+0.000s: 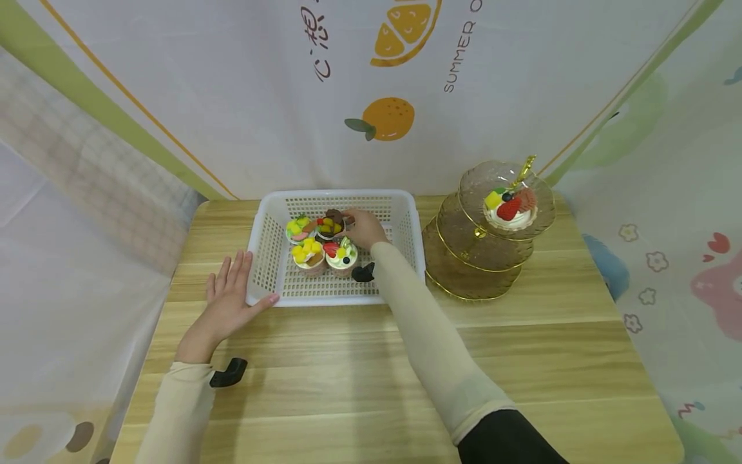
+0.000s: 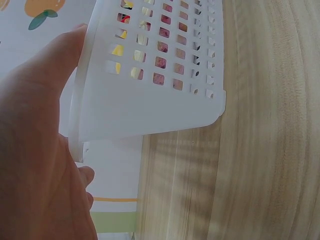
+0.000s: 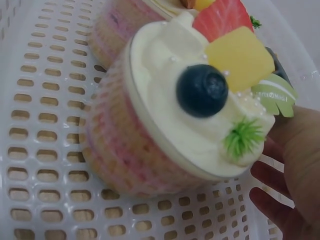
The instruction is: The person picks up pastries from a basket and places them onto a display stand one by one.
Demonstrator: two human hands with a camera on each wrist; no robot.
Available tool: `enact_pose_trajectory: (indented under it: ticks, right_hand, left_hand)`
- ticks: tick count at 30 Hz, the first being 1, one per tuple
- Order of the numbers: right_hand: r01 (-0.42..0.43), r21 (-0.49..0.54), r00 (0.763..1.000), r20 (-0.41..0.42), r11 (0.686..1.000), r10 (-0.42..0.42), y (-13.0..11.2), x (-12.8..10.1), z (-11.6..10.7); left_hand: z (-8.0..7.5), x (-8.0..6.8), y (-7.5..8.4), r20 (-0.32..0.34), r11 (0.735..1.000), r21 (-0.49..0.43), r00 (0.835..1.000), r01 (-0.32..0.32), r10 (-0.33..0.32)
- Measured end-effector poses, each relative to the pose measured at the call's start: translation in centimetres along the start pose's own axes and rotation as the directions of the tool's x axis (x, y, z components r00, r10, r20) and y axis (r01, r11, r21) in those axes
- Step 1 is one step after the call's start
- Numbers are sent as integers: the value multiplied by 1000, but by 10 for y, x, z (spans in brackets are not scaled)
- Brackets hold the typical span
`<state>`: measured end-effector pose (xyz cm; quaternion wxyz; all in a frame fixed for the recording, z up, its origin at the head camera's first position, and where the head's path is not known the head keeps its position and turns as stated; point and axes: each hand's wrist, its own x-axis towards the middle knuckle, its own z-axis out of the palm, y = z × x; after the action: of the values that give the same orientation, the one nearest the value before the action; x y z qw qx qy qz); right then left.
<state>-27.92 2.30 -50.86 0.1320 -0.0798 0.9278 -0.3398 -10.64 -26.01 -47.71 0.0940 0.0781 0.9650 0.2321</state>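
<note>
In the head view my right hand (image 1: 366, 229) reaches into a white plastic basket (image 1: 268, 258). Its fingers and thumb pinch the right side of a cupcake (image 1: 330, 225) with dark chocolate and fruit on top. Around it sit a cream cupcake with strawberry and blueberry (image 1: 342, 256), a yellow-cubed cupcake (image 1: 309, 253) and a green-and-yellow topped cupcake (image 1: 299, 228). The cream one fills the right wrist view and hides the fingertips. My left hand (image 1: 230, 299) rests at the basket's near left corner, fingers spread and straight, thumb along the rim.
Right of the basket stands a three-tier stand (image 1: 478, 258) with gold rims and a gold handle. A fruit-topped cream cupcake (image 1: 511, 211) sits on its top tier. The wooden table (image 1: 324, 380) meets a printed curtain (image 1: 261, 129) at the back.
</note>
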Motion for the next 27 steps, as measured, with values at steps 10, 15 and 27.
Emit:
enact_pose_trajectory:
  ticks: [10,15,27]
  right_hand:
    - [0,-13,1000,23,1000,0,8,18,9]
    - [28,-33,1000,-6,999,-28,10,16,13]
    - [13,50,999,-45,999,-10,10,7,8]
  left_hand:
    - [2,0,-1,6,1000,-12,1000,4,-4]
    - [2,0,0,0,1000,-13,1000,2,-2]
    - [2,1,-2,-10,1000,-9,1000,2,-2]
